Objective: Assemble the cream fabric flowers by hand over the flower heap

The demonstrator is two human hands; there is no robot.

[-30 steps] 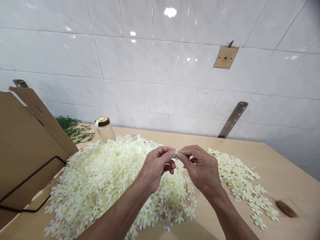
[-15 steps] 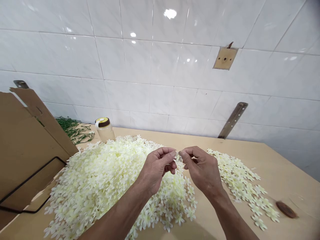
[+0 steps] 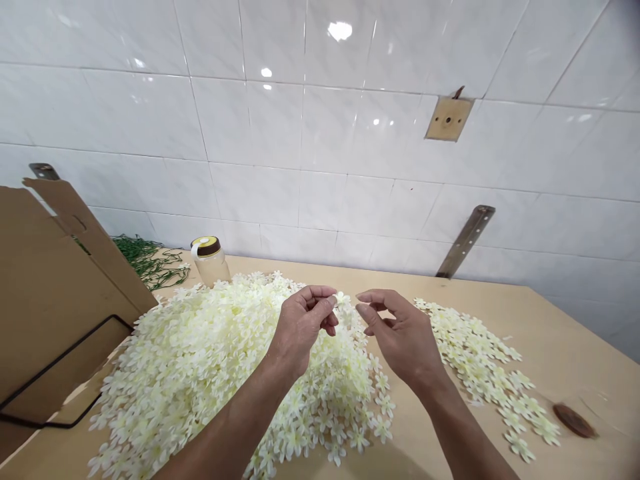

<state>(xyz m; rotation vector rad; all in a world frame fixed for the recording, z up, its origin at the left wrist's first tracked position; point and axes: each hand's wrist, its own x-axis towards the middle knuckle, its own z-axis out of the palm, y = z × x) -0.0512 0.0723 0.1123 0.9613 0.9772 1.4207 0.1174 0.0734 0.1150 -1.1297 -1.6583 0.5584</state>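
A small white artificial flower [image 3: 342, 299] is pinched between the thumb and forefinger of my left hand [image 3: 306, 327], above the right side of a big heap of loose pale flowers [image 3: 210, 360]. Across a short gap, my right hand [image 3: 400, 333] has its thumb and forefinger apart, and no object shows between them. A thinner spread of the same flowers [image 3: 480, 360] lies on the table to the right of that hand.
The pale tabletop [image 3: 560, 333] meets a tiled wall. Behind the heap stands a jar with a yellow and brown lid [image 3: 206, 257]. Green stems [image 3: 145, 260], a cardboard box [image 3: 60, 280] and a black wire frame [image 3: 65, 360] are left. A brown oval spot [image 3: 574, 420] is at right.
Both hands were together at the fingertips; now they are apart. My left hand has moved slightly left with the flower, and my right fingers have opened.
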